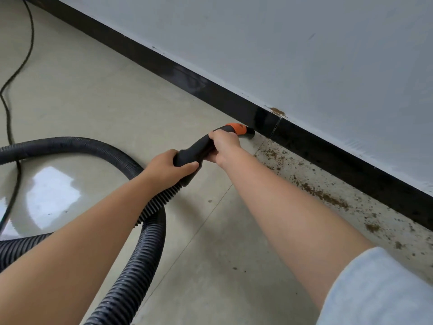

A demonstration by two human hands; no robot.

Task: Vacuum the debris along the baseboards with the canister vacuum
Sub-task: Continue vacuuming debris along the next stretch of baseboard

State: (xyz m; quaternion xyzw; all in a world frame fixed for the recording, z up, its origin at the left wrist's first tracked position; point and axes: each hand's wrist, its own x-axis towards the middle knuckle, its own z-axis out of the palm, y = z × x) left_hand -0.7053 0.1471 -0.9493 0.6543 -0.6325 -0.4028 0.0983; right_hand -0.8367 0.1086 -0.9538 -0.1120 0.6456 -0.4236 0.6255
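Head view: the black plastic nozzle handle of the canister vacuum is held in both hands. The right hand is wrapped round its far end, just behind the orange collar, so that the tip can be steered; the left hand is curled round the near end where the black ribbed hose joins, apparently to carry the hose's weight. The short black nozzle tip is pressed low where the pale grey tiled floor meets the glossy black baseboard. Brown crumbly debris lies scattered along the baseboard to the right and near side of the tip, a small patch sitting on the baseboard's top edge. The floor to the left looks clean, so the work is judged partly done. A thin black power cord trails at far left.
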